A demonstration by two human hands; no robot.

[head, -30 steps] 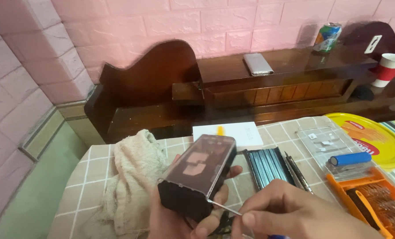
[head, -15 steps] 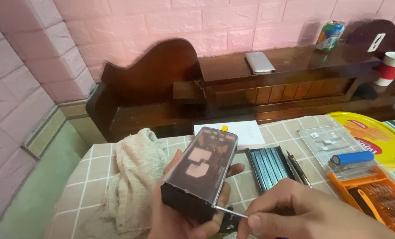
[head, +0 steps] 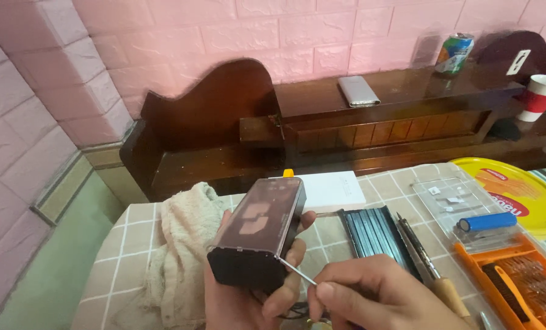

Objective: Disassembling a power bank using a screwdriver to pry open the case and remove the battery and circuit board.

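My left hand [head: 239,302] grips a dark, box-shaped device [head: 259,232] with a glossy brownish top face, holding it tilted above the tiled table [head: 135,235]. My right hand [head: 377,299] pinches a thin metal tool [head: 297,271] whose tip touches the device's near right corner. The lower part of the tool and both wrists are cut off by the frame's bottom edge.
A beige cloth [head: 181,256] lies left of the hands. A dark ribbed flat piece [head: 374,235], a wooden-handled tool [head: 435,272], a clear lid with a blue cylinder [head: 487,221], an orange bit case [head: 517,284] and a yellow tray [head: 523,195] lie right. A dark wooden headboard [head: 322,128] stands behind.
The device has tipped a little more upright in my left hand and drifted slightly right. The right hand keeps the thin tool at its near corner.
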